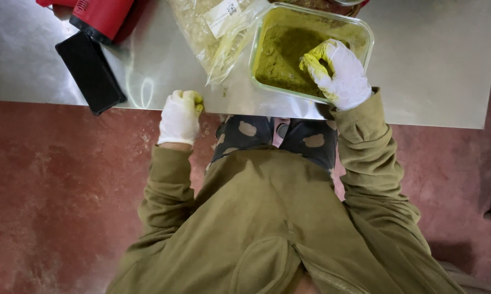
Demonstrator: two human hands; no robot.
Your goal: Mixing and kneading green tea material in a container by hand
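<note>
Nearest the lens, above a worn red floor point(49, 190), olive-green sleeves reaching forward to the brushed-steel bench point(447, 65). At its front edge, left hand point(179, 117) in a white glove, balled into a tight fist, knuckles resting on the metal, yellow-green smears on the fingers; whether anything sits inside the fist, impossible to tell. Farther in and to the right, right hand point(340, 76), also white-gloved and stained yellow, sunk into a rectangular clear glass dish point(368, 38), fingers curled down around a clump of the thick olive-green paste point(283, 54) that fills much of the dish. Judged from this: mid-scoop, with a portion being gathered from the mass inside the dish. Lifting that portion clear calls for a firm pinch and a straight rise over the glass wall, with the dish unbraced while the left hand stays off it.

Just left of the dish, touching it, a crumpled clear plastic bag point(202, 32) of pale contents. Well apart at far left, a flat black rectangular slab point(90, 71) overhanging the bench edge, and beyond it a red plastic power tool point(101, 16), cut off by the frame.
</note>
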